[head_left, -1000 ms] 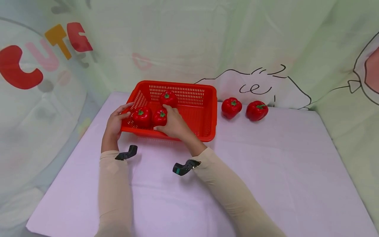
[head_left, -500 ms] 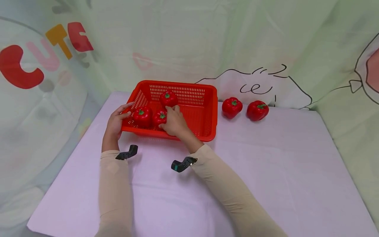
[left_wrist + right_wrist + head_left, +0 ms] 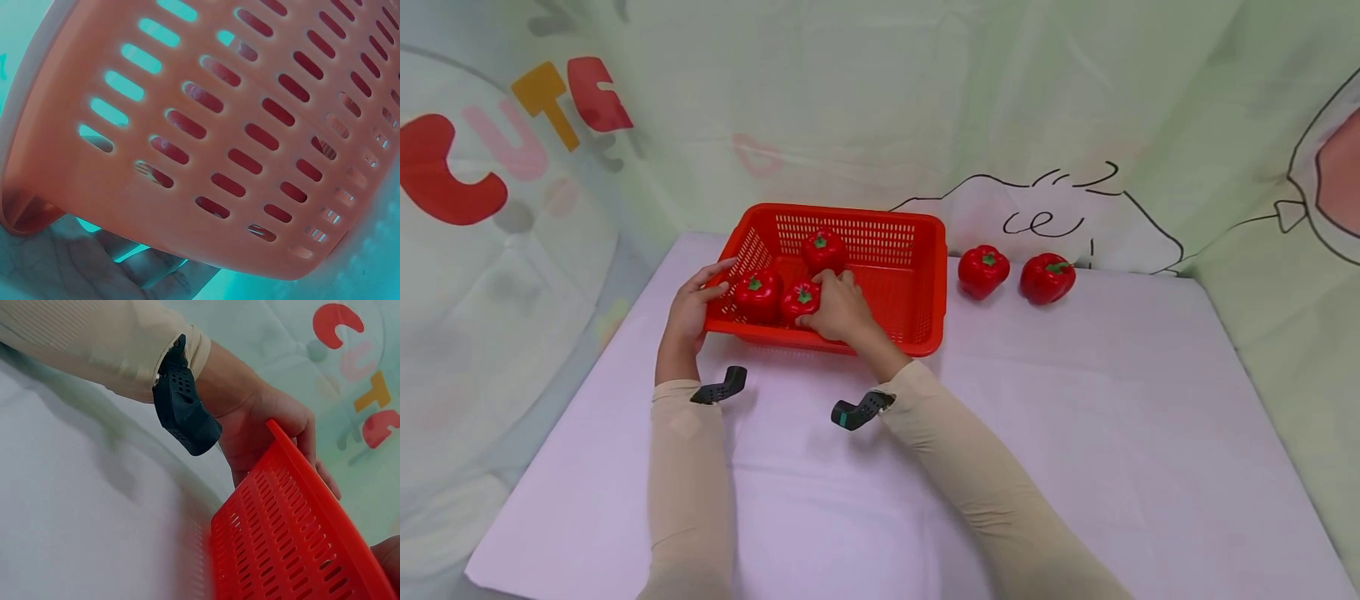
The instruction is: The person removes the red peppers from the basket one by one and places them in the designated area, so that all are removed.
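A red plastic basket [image 3: 895, 292] with slotted walls stands at the back of the table. My left hand [image 3: 688, 312] holds its left end, thumb and fingers at the rim; in the right wrist view this hand [image 3: 269, 422] wraps the basket's corner. Inside the basket are three red bell peppers with green stems. My right hand [image 3: 842, 310] reaches over the front rim and grips the front middle bell pepper [image 3: 801, 298] between thumb and fingers. Left of it sits another bell pepper [image 3: 757, 296], and behind it a third bell pepper [image 3: 824, 251].
To the right of the basket, two more bell peppers lie on the table: one bell pepper [image 3: 982, 272] near its wall, the other bell pepper [image 3: 1047, 278] farther right with its stem pointing right. A pale table [image 3: 1075, 433] stands against a printed cloth backdrop [image 3: 865, 108].
My right hand has drawn back slightly at the front middle pepper, showing more of its top. The left hand stays at the basket's left end; the other peppers have not moved.
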A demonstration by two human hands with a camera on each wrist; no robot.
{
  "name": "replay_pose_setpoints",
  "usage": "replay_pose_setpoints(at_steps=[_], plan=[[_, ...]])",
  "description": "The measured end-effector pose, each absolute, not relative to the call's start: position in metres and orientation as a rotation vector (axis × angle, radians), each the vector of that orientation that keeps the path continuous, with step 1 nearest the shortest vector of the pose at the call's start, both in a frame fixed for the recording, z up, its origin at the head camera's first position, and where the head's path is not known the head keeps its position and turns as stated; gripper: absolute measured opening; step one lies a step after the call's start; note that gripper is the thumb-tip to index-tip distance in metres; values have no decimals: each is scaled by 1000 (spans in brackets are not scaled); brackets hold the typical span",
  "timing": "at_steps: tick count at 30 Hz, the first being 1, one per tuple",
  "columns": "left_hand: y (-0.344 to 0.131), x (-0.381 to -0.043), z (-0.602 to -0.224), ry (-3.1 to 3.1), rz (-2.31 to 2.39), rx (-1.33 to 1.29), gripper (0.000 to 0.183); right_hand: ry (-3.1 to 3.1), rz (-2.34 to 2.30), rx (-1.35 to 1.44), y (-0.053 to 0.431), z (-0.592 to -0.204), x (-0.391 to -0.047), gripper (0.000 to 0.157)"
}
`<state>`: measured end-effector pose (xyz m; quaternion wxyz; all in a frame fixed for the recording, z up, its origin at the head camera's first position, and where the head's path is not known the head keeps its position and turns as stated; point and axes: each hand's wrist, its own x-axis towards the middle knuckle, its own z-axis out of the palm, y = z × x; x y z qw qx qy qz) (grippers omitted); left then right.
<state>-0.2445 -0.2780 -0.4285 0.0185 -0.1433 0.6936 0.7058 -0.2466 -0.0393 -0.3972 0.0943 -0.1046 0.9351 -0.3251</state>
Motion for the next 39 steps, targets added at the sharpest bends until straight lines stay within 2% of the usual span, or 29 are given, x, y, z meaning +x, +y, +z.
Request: replay_pose_setpoints(at_steps=[27, 39], plan=[[-278, -242, -435, 2182, 2153, -490, 40, 2726, -1234, -379, -31, -397, -239, 71], [-277, -246, -431, 2183, 2190, -448, 40, 2698, -1558, -396, 19, -391, -226, 74]])
